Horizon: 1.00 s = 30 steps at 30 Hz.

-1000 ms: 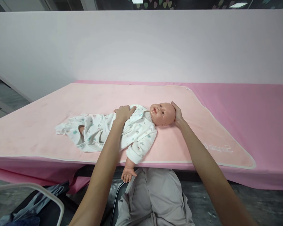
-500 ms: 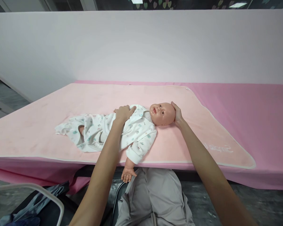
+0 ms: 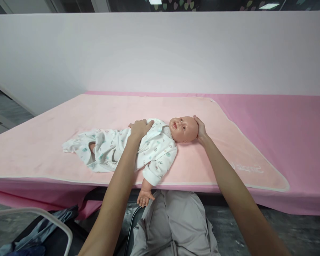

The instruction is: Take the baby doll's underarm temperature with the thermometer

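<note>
A baby doll (image 3: 183, 128) lies on its back on a light pink mat (image 3: 197, 106), head to the right. It wears a white printed romper (image 3: 154, 151); one doll arm hangs over the table's front edge. My left hand (image 3: 140, 128) rests on the doll's chest, fingers curled onto the romper cloth. My right hand (image 3: 201, 128) cups the back of the doll's bare head, fingers wrapped round it.
The mat covers a table draped in darker pink cloth (image 3: 288, 124), which runs along a white wall (image 3: 160, 53). My grey-trousered lap (image 3: 173, 224) is below the front edge. A white-framed bin holding bluish cloth (image 3: 32, 234) stands at the lower left.
</note>
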Each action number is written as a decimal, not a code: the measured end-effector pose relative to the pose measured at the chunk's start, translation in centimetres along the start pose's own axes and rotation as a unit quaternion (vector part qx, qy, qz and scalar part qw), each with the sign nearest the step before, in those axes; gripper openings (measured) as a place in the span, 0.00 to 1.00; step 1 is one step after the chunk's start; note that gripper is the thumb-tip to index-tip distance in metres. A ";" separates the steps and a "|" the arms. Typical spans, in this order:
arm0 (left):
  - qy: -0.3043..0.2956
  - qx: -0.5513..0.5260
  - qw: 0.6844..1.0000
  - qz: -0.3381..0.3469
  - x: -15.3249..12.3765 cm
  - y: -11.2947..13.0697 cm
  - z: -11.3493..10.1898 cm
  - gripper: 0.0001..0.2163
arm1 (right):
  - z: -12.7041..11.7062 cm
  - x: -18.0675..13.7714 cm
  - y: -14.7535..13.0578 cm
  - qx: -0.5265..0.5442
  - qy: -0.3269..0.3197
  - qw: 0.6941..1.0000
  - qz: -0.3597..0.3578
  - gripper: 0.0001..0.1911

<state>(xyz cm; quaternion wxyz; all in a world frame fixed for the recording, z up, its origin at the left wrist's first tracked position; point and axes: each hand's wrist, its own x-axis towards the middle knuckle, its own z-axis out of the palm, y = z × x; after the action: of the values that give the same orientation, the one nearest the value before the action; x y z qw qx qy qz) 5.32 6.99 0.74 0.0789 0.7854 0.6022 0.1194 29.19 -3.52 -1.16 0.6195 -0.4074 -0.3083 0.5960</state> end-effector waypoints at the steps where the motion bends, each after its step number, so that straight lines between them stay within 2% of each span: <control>1: 0.007 -0.008 1.000 -0.004 0.0 -0.1 0.0 0.24 | 0.0 0.0 0.0 0.001 0.002 1.000 0.000 0.27; 5: 0.066 -0.108 0.992 -0.003 -0.2 -0.1 -0.2 0.21 | -0.1 0.1 -0.1 0.008 0.008 1.000 0.000 0.22; 8: 0.084 -0.298 0.947 0.084 -1.0 0.3 -1.0 0.20 | -0.3 0.2 -0.1 0.010 0.005 1.000 0.000 0.21; 9: 0.064 -0.361 0.921 0.130 -1.4 0.5 -1.3 0.21 | -0.3 0.2 -0.1 0.007 0.007 1.000 0.000 0.22; 11: -0.023 -0.438 0.870 0.226 -2.4 0.9 -2.0 0.21 | -0.1 0.1 -0.1 0.000 0.011 1.000 0.001 0.25; 13: -0.119 -0.442 0.837 0.300 -3.2 1.2 -2.3 0.22 | 0.1 0.0 0.0 -0.005 0.003 1.000 0.012 0.28; 14: -0.153 -0.429 0.830 0.322 -3.4 1.3 -2.3 0.23 | 0.3 -0.1 0.0 -0.008 -0.005 1.000 0.017 0.30; 15: -0.170 -0.418 0.829 0.332 -3.5 1.3 -2.2 0.23 | 0.3 -0.1 -0.1 -0.013 -0.010 1.000 0.020 0.31; 17: -0.157 -0.431 0.831 0.315 -3.3 1.0 -1.7 0.22 | 0.2 0.0 -0.2 -0.045 0.000 0.999 0.007 0.31; 19: -0.106 -0.512 0.815 0.249 -2.7 0.5 -1.0 0.20 | -0.2 0.3 -0.6 -0.118 0.080 0.988 -0.057 0.26; 20: -0.073 -0.570 0.795 0.195 -2.3 0.2 -0.7 0.20 | -0.5 0.6 -0.9 -0.168 0.143 0.970 -0.106 0.23; 22: -0.017 -0.666 0.741 0.077 -1.6 -0.3 -0.2 0.20 | -0.7 0.9 -1.7 -0.268 0.264 0.901 -0.217 0.15; 24: 0.010 -0.724 0.690 -0.003 -1.2 -0.6 0.1 0.20 | 0.3 0.8 -2.6 -0.352 0.314 0.827 -0.306 0.12; 26: 0.017 -0.755 0.655 -0.023 -1.0 -0.6 0.2 0.20 | 2.6 0.0 -3.3 -0.432 0.285 0.775 -0.362 0.12; 27: 0.016 -0.761 0.649 -0.016 -1.0 -0.6 0.2 0.20 | 4.3 -0.5 -3.5 -0.481 0.255 0.752 -0.372 0.12; 29: 0.000 -0.747 0.664 0.021 -1.2 -0.5 0.0 0.19 | 8.0 -1.6 -3.5 -0.616 0.140 0.694 -0.346 0.11; 30: -0.018 -0.729 0.682 0.054 -1.4 -0.5 -0.2 0.18 | 9.8 -2.0 -3.4 -0.694 0.070 0.650 -0.303 0.11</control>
<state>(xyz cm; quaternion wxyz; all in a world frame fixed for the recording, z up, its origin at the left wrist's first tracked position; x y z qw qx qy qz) 4.44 5.79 0.62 0.6307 0.5132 0.2799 0.5104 22.14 -3.96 6.70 0.3222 -0.6430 -0.6935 -0.0427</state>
